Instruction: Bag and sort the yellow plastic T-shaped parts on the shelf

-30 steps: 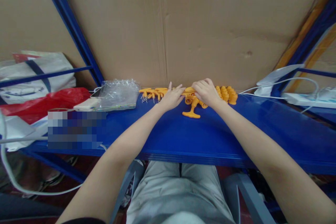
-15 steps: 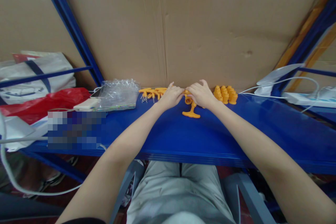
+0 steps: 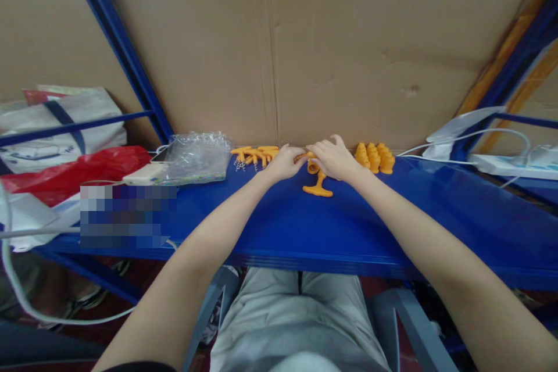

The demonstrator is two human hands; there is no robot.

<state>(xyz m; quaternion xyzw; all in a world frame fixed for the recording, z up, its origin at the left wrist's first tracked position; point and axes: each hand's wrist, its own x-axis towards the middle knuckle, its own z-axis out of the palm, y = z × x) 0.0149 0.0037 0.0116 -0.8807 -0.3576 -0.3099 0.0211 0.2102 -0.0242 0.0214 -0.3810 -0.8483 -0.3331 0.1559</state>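
Observation:
My left hand (image 3: 285,164) and my right hand (image 3: 333,159) meet at the back of the blue shelf, fingers curled. Between their fingertips is a small orange corkscrew part, mostly covered by the fingers. Just below my right hand, an orange corkscrew (image 3: 318,189) lies with its T-shaped handle toward me. Beside its stem, the open round end of an orange sleeve (image 3: 312,167) shows. Left of my left hand lie several orange T-handles (image 3: 255,154) with metal spirals. To the right of my right hand stand several orange sleeves (image 3: 374,157) in rows.
A clear plastic-wrapped packet (image 3: 198,157) and a white box (image 3: 146,174) sit to the left, near a red bag (image 3: 87,171). Cardboard (image 3: 279,52) stands behind the blue shelf (image 3: 283,232). White cables and a power strip (image 3: 518,165) are at the right.
My right hand has shifted left and toward me, closing on a part beside my left hand. My left fingers, spread earlier, are now curled in. The T-handled corkscrew in front stays put.

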